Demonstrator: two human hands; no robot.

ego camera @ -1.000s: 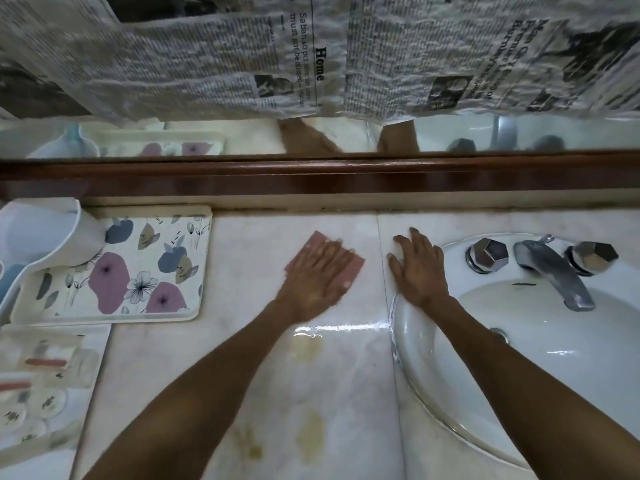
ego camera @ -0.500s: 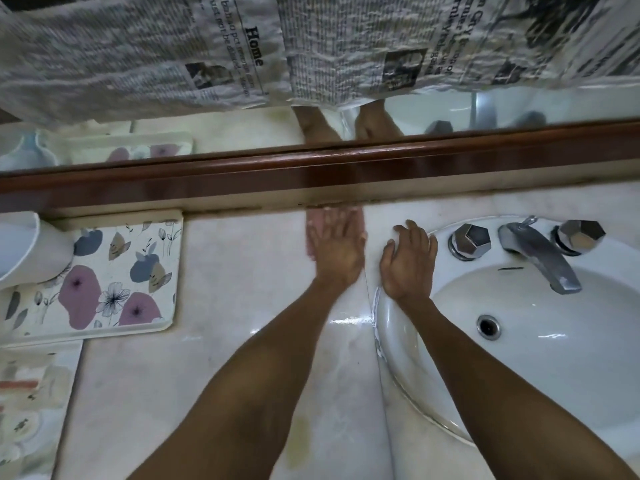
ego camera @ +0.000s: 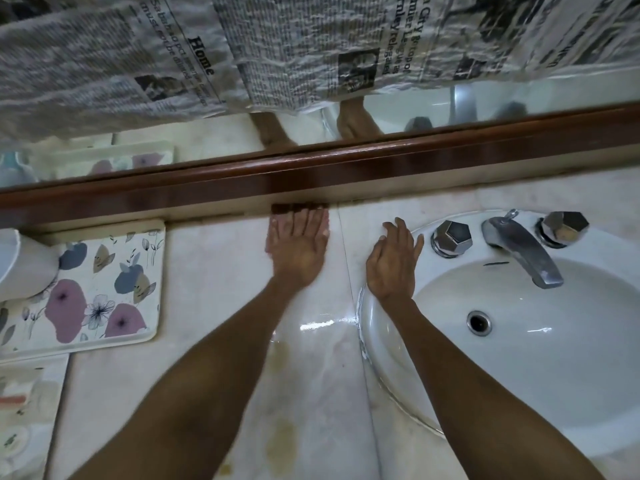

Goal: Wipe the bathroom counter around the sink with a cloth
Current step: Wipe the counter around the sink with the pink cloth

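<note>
By the wooden ledge (ego camera: 346, 169), the left hand (ego camera: 298, 249), spread flat, presses a pink cloth (ego camera: 287, 208) down.

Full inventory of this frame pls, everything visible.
counter: 1, cream, foreground
sink: 1, white, set in counter, right
faucet: 1, chrome, behind basin
knobs: 2, chrome, flanking faucet
cloth: 1, pink, counter's back edge
tray: 1, floral, left
container: 1, white, on tray's left end
newspaper: several sheets, grey, over mirror
left hand: 1, flat on cloth
right hand: 1, flat on sink's left rim
</note>
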